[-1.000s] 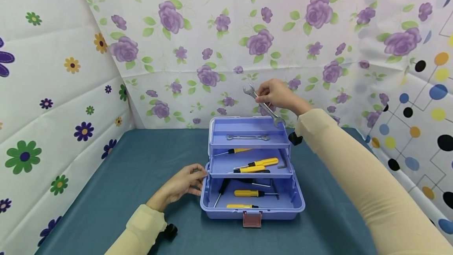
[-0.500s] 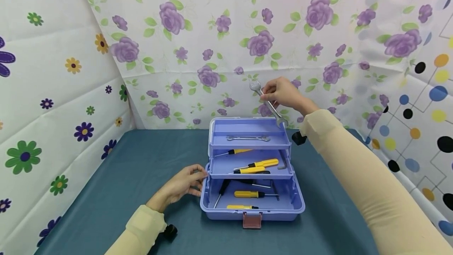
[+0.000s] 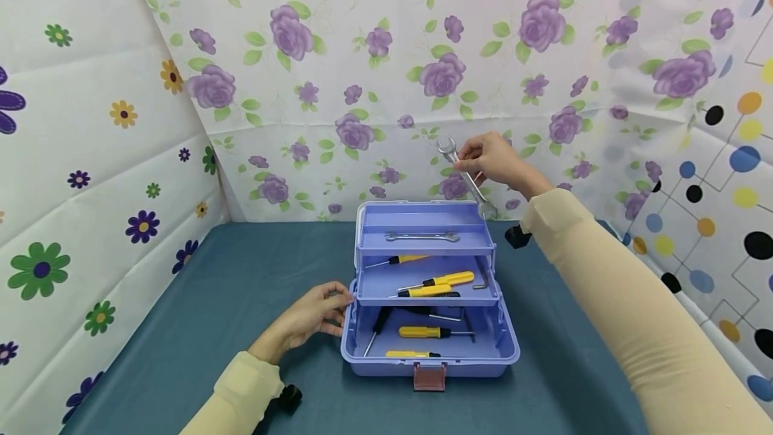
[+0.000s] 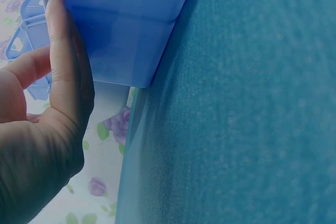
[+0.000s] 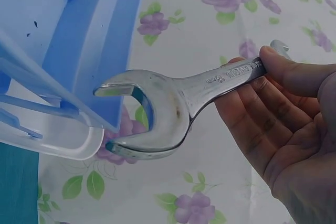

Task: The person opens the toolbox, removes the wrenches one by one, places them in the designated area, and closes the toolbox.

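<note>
In the head view, a double open-ended wrench [image 3: 465,176] slants above the right end of a blue toolbox [image 3: 507,354]. My right hand [image 3: 495,160] pinches its shank between thumb and fingers. The right wrist view shows the large open end of the wrench [image 5: 163,114] beside the toolbox, engraving on its shank. Low at the toolbox's left side, my left hand [image 3: 317,314] rests against the wall, its fingertips near the rim. Relaxed, fairly straight fingers [image 4: 65,72] lie along the outer wall in the left wrist view. A second wrench [image 3: 423,236] lies in the top tray.
The toolbox stands unfolded in tiers on a teal-covered table [image 3: 284,247]. Yellow-handled screwdrivers [image 3: 448,278] and a hex key [image 3: 481,272] lie in the middle tray. More screwdrivers [image 3: 425,332] fill the bottom, above a brownish latch [image 3: 429,376]. Flowered cloth [image 3: 386,72] hangs behind.
My right hand has moved to the right with the wrench, from above the top tray toward its right end. The left hand stays where it was at the toolbox.
</note>
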Available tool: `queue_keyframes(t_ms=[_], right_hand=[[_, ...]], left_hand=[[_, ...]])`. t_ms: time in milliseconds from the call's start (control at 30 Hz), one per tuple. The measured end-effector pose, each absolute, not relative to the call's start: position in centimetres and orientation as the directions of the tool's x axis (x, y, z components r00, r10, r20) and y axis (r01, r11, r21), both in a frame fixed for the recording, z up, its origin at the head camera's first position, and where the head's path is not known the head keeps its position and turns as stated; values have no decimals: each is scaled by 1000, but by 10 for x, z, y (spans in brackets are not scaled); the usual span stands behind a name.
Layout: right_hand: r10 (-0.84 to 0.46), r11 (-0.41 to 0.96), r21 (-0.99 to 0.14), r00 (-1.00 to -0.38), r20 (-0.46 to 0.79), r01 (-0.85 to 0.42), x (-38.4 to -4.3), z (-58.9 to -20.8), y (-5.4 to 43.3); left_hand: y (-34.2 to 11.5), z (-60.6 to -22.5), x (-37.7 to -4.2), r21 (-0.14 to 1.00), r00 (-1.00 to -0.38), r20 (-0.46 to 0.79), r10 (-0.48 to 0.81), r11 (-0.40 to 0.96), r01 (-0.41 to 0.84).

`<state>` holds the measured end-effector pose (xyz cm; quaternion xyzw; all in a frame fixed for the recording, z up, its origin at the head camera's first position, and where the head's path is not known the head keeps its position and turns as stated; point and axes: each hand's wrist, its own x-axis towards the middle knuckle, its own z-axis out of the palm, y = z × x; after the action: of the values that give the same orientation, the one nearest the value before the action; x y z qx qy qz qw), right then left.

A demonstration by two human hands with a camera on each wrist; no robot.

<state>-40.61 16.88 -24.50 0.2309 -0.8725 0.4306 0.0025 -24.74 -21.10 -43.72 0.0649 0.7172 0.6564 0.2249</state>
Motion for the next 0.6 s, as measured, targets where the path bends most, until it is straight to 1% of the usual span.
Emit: queue_keyframes(t_ms=[367, 600], right_hand=[[-368, 487, -789, -907, 204, -375, -405, -247, 184], [-336, 401, -847, -916, 218, -349, -400, -248, 196]], left_hand=[[-211, -437, -247, 971, -893, -238, 382, 129, -203], [-211, -437, -247, 970, -893, -238, 383, 130, -203]])
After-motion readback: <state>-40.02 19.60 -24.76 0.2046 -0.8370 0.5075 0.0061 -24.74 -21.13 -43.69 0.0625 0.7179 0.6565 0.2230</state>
